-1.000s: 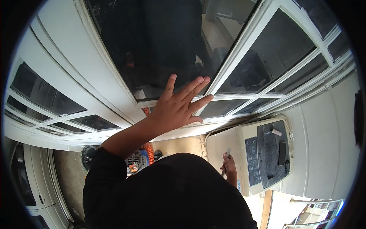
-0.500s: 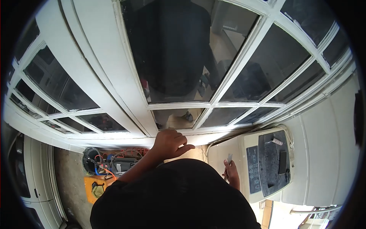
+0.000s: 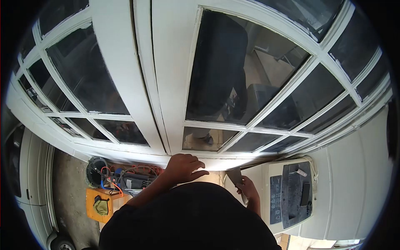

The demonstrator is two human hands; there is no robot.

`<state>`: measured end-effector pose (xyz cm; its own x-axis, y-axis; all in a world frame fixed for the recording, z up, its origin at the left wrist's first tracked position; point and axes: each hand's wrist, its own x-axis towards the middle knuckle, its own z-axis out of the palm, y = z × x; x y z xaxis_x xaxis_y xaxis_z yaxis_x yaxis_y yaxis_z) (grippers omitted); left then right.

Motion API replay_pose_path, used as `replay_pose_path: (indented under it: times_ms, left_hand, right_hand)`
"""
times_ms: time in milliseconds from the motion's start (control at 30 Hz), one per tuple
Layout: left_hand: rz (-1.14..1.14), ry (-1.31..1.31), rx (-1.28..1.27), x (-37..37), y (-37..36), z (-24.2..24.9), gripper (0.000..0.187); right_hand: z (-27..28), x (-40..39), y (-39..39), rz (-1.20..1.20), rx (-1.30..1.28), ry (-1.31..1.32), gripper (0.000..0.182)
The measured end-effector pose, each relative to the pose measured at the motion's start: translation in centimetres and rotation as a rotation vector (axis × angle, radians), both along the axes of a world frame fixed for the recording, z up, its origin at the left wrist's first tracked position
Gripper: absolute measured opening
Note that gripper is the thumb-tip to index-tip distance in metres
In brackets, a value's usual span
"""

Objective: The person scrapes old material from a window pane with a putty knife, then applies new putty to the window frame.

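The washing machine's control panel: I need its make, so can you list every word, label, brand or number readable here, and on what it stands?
No text can be read anywhere in this view.
The dark control panel of the white top-loading washing machine: pale markings, too small and blurred to read.
The flat grey scraper blade in the right hand: no visible marking.
The orange box of tools below the left hand: no legible label.

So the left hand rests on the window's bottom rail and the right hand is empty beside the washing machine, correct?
Not quite. In the head view the right hand is not empty: it grips a flat-bladed scraper. The left hand does rest on the window's bottom rail, beside the washing machine.
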<state>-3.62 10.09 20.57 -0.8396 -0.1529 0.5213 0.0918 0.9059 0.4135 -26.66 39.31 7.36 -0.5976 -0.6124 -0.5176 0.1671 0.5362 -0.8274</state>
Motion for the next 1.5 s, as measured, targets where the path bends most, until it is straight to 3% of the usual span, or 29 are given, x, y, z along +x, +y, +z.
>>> replay_pose_path:
  times_ms: [267, 333, 500, 567, 767, 833, 967, 1133, 1167, 1300, 1400, 1467, 1500]
  left_hand:
    - [-0.05, -0.248, 0.116, 1.9, -1.1, -2.1, 0.035]
    - [-0.013, -0.437, 0.227, 1.9, -1.5, -1.9, 0.043]
    - [-0.152, -0.484, 0.264, 1.6, -2.2, -3.5, 0.046]
    - [-0.236, -0.486, 0.307, 1.4, -2.6, -4.3, 0.047]
    - [-0.252, -0.535, 0.399, 1.0, -2.8, -5.7, 0.045]
    - [-0.39, -0.48, 0.3, 1.0, -2.3, -6.0, 0.045]
    - [-0.433, -0.426, 0.263, 2.3, -0.6, -5.9, 0.043]
    - [-0.281, -0.363, 0.365, 4.8, 2.0, -6.2, 0.033]
    - [-0.242, -0.369, 0.391, 5.3, 2.4, -6.3, 0.029]
    - [0.048, -0.318, 0.384, 7.1, 3.5, -5.7, 0.031]
    - [0.142, -0.35, 0.417, 8.5, 5.0, -5.3, 0.03]
    - [0.223, -0.391, 0.261, 9.6, 6.1, -5.6, 0.026]
    - [0.224, -0.406, 0.262, 10.1, 6.6, -6.1, 0.026]
  right_hand:
    - [5.5, 3.4, -5.1, 0.279, -0.012, 0.223, 0.031]
    - [7.3, 4.8, -6.7, 0.264, -0.002, 0.248, 0.032]
    - [10.5, 8.3, -9.6, 0.254, -0.142, 0.276, 0.029]
    - [12.8, 9.8, -10.6, 0.364, 0.004, 0.349, 0.026]
    - [10.5, 13.0, -9.4, 0.164, -0.088, 0.261, 0.033]
    - [9.7, 14.2, -8.4, 0.118, -0.111, 0.238, 0.031]
    - [9.3, 15.3, -7.3, 0.188, -0.085, 0.293, 0.03]
    - [12.3, 15.4, -6.2, 0.295, 0.219, 0.366, 0.029]
    - [11.3, 15.3, -5.0, 0.273, 0.084, 0.412, 0.028]
    - [8.0, 13.6, 1.5, 0.164, 0.03, 0.565, 0.024]
    - [6.7, 13.5, 7.4, 0.044, 0.049, 0.449, 0.034]
    - [6.4, 13.9, 10.8, -0.028, 0.068, 0.334, 0.055]
    - [6.1, 14.1, 12.5, -0.028, 0.071, 0.319, 0.055]
